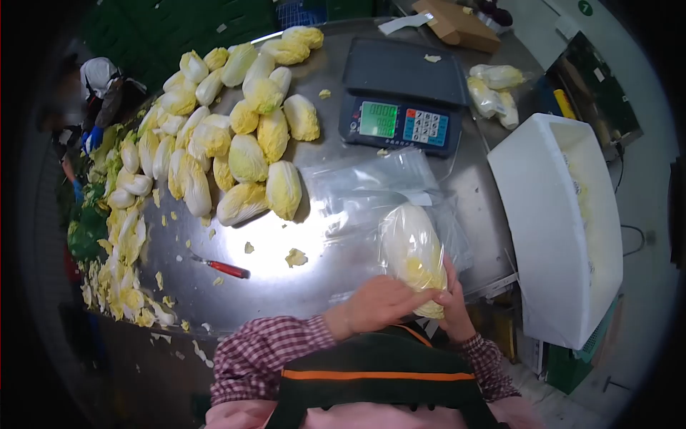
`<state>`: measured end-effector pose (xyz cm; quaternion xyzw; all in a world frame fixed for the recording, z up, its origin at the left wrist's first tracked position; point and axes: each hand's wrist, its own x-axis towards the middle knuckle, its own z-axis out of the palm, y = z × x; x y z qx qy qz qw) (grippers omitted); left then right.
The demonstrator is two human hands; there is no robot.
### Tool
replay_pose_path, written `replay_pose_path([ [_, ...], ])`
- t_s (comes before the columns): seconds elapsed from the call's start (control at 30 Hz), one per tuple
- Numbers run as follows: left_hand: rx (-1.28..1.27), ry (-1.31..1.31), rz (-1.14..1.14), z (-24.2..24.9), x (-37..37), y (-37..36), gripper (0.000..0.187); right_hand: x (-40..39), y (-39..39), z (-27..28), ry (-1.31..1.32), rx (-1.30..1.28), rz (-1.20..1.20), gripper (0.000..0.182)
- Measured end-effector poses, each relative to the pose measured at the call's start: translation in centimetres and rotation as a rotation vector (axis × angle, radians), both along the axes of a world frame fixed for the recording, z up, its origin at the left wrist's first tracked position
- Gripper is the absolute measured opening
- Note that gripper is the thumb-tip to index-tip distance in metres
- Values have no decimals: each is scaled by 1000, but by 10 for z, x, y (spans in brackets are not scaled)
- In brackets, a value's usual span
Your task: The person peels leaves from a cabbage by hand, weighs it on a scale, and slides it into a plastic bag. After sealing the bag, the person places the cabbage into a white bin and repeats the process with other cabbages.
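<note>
In a two-handed grip, left hand and right hand, grasping a bagged cabbage by its near end at the tabletop's near edge. Just beside clear bags; farther out, facing a scale and piled cabbages.

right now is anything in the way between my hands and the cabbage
Only the clear bag around the cabbage shows; the right hand and left hand are at its near end. Whether each fingertip meets plastic or leaf is unclear.
</note>
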<state>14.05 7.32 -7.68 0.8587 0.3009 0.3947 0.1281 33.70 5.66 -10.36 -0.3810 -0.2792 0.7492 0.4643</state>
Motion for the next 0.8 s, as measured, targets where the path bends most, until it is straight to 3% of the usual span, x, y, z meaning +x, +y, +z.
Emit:
replay_pose_path([
  [0.03, -53, 65, -17, 2, -13, -5, 57, 0, -1, 2, 2, 13, -8, 74],
  [0.1, -52, 152, -13, 4, -34, -3, 53, -5, -10, 2, 309, -209, -100, 70],
  [0.2, 166, 172, 100, 9, -40, 14, 47, 2, -6, -13, 487, -253, -37, 59],
  [0.23, 126, 103, 212, 14, -39, 19, 41, -4, 2, 0, 572, -276, 3, 54],
  [0.27, 80, 35, 322, 17, -37, 22, 34, -10, 9, 20, 179, -194, 73, 57],
  [0.3, 79, 40, 325, 12, -32, 24, 34, -21, 16, 22, 183, -195, 76, 57],
  [0.37, -281, -364, 386, -11, -15, 37, 20, -40, 30, 15, 317, -263, 94, 62],
  [0.43, -338, -392, 397, -27, -8, 34, 15, -51, 33, -15, 339, -305, 136, 63],
  [0.53, -357, -349, 455, -33, -24, 25, 16, -52, 32, -26, 603, -454, 97, 59],
  [0.57, -293, -288, 371, -32, -32, 22, 19, -44, 37, -29, 604, -473, 103, 59],
  [0.63, -234, -226, 295, -28, -36, 16, 23, -34, 57, -36, 513, -600, 343, 59],
  [0.67, -204, -176, 184, -26, -32, 17, 29, -38, 62, -41, 605, -548, 497, 63],
  [0.7, -168, -123, 72, -23, -30, 19, 35, -41, 64, -39, 604, -540, 510, 63],
  [0.77, -125, -118, 80, -18, -32, 19, 41, -46, 57, -36, 651, -706, 560, 61],
  [0.8, -115, -37, 33, -18, -34, 15, 41, -45, 49, -49, 915, -744, 499, 55],
])
